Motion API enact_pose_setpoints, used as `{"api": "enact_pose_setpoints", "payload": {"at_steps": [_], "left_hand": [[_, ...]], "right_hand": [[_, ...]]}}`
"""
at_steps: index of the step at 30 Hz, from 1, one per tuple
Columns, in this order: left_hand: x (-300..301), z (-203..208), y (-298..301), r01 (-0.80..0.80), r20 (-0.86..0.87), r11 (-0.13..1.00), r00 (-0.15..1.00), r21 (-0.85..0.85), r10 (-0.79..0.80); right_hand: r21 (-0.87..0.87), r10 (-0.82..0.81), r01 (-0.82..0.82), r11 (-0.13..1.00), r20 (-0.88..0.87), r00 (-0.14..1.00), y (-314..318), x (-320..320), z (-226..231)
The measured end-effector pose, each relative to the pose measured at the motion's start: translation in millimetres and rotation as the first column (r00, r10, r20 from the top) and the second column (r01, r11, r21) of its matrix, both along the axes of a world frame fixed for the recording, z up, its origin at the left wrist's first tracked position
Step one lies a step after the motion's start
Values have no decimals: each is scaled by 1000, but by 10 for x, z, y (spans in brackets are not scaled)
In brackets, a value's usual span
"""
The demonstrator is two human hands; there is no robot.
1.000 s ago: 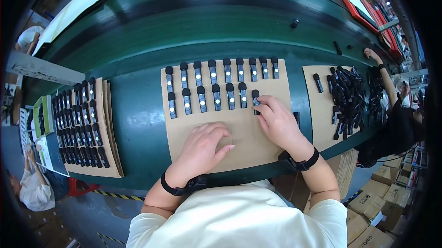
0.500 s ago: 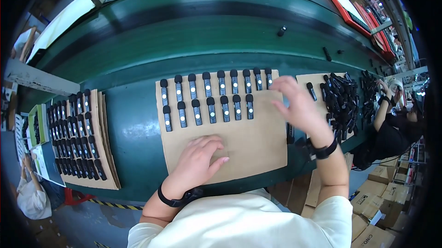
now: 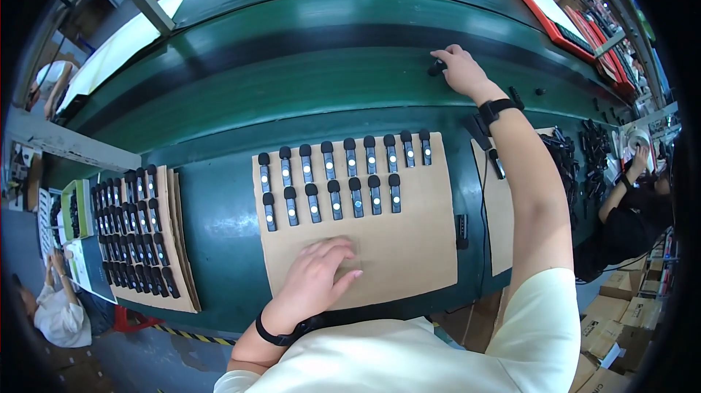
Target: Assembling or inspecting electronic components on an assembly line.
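Note:
Small black clip-on microphones (image 3: 328, 161) with foam tops and pale round dots lie in two rows on a cardboard sheet (image 3: 394, 262) in front of me. My left hand (image 3: 315, 270) rests on the lower left part of this sheet, fingers loosely bent and apart, holding nothing. Far out to the right, my right hand (image 3: 461, 70) reaches over the green conveyor belt (image 3: 328, 68). Its fingers close round a single black microphone (image 3: 437, 67), which they partly cover.
At left stands a stack of cardboard sheets (image 3: 191, 276) bearing rows of microphones. Another sheet (image 3: 500, 236) lies at right, with a heap of black microphones (image 3: 561, 156) partly behind my forearm. A black piece (image 3: 461, 231) lies between the sheets. A co-worker (image 3: 635, 210) sits at far right.
My right hand has moved from the upper right of the cardboard out to the belt and taken hold of the microphone there. My left hand stays on the sheet. The view has shifted slightly.

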State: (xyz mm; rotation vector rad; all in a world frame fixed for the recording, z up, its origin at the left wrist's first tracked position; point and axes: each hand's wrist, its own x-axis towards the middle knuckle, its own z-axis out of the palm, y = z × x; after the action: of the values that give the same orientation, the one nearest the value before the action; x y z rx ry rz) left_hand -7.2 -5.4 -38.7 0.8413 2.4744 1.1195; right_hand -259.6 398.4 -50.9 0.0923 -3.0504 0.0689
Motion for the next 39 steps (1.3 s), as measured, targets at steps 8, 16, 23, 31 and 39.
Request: {"api": "enact_pose_setpoints", "payload": {"at_steps": [8,16,23,31,39], "left_hand": [[27,14,39,-1,-3,1000,1000,-22,1],[15,44,56,21,-50,999,998,-50,-23],[123,258,314,-55,94,959,995,277,30],[78,191,433,-31,88,929,996,369,-2],[126,84,332,-291,231,834,952,470,202]], "right_hand": [[40,39,-39,998,7,999,2,79,42],[-637,96,-186,748,-174,980,-507,1586,467],[-604,312,-350,716,-173,934,-1269,2978,518],[-585,106,-210,783,-206,973,-1184,3267,311],[-362,-183,137,922,-97,978,-856,3467,-77]]}}
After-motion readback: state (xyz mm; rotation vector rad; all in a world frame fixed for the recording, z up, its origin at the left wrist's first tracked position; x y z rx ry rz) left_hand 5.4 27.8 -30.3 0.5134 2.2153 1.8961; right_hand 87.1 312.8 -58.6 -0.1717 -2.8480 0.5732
